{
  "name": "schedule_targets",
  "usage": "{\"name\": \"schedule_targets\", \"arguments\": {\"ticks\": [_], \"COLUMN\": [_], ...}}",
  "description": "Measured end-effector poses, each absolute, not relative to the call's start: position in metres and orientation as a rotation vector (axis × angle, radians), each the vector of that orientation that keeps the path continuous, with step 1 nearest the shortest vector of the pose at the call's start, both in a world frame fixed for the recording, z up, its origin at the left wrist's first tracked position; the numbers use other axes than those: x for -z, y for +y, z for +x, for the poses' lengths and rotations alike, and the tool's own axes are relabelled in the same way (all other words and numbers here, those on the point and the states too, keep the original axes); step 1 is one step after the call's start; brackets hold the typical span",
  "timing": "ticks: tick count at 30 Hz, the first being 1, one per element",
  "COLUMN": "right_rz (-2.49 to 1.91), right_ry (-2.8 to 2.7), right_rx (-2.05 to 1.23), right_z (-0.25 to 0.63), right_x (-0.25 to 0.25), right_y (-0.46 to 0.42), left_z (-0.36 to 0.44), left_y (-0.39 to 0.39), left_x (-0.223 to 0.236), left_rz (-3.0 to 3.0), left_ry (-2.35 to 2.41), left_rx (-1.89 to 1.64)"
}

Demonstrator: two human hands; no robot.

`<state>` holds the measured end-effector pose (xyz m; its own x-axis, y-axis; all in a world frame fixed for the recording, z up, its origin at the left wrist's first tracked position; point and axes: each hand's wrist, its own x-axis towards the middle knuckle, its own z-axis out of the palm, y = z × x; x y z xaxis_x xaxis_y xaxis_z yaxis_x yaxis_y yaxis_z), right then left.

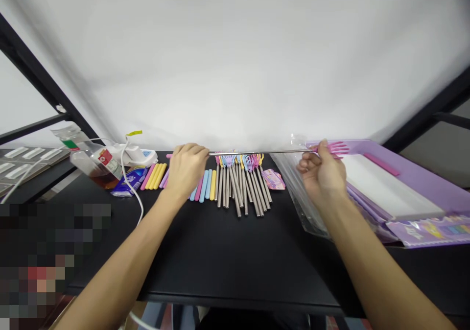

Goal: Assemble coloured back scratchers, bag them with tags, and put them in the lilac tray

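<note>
Pink and metal scratcher (pixel 257 152): it is stretched level between both hands, above the row of things at the back of the table (pixel 235 261); its hand-shaped head points to the right.
Left hand (pixel 188 171): closed in a fist, back of the hand up, around the handle end of the scratcher; a bit of pink comes out at its left side.
Right hand (pixel 325 173): pinches the scratcher just beside its pink head, thumb on top and fingers curled.
Short scratchers (pixel 238 188): a group with coloured heads toward the wall (pixel 235 65) and metal rods toward the front, some overlapping.
Coloured handles (pixel 207 185): side by side, left of this group; the left hand and forearm hide part of the row.
Table room: black surface lies from the rod ends to the front edge, between the forearms.
Right side: clear bag (pixel 306 212) beside the purple box (pixel 414 173); the right forearm covers parts of both, and the picture border cuts the box.
Left side: bottle (pixel 99 168), blue pack (pixel 130 182) and white cable (pixel 127 173) stand or lie close together.
Hard to see: the lower left corner is pixelated — I cannot tell what it contains.
</note>
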<state>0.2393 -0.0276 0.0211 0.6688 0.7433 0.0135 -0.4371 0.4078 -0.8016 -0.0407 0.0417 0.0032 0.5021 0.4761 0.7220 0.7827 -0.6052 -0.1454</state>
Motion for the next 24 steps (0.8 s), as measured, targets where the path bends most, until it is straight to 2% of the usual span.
{"name": "schedule_targets", "arguments": {"ticks": [4, 11, 19, 24], "right_rz": [-0.88, -0.81, -0.837, -0.821], "right_ry": [-0.403, -0.258, -0.208, -0.206], "right_rx": [-0.811, -0.516, -0.678, -0.574], "right_z": [0.238, 0.279, 0.263, 0.288], "right_x": [-0.025, -0.034, -0.03, -0.038], "right_y": [-0.029, -0.035, -0.031, -0.038], "left_z": [-0.028, -0.048, -0.031, -0.036], "left_y": [0.035, 0.043, 0.03, 0.034], "left_x": [0.001, -0.007, -0.008, -0.008], "left_rz": [-2.374, -2.19, -2.33, -2.206], "left_ry": [-0.772, -1.248, -0.872, -1.084], "left_rx": [0.905, 0.905, 0.913, 0.832]}}
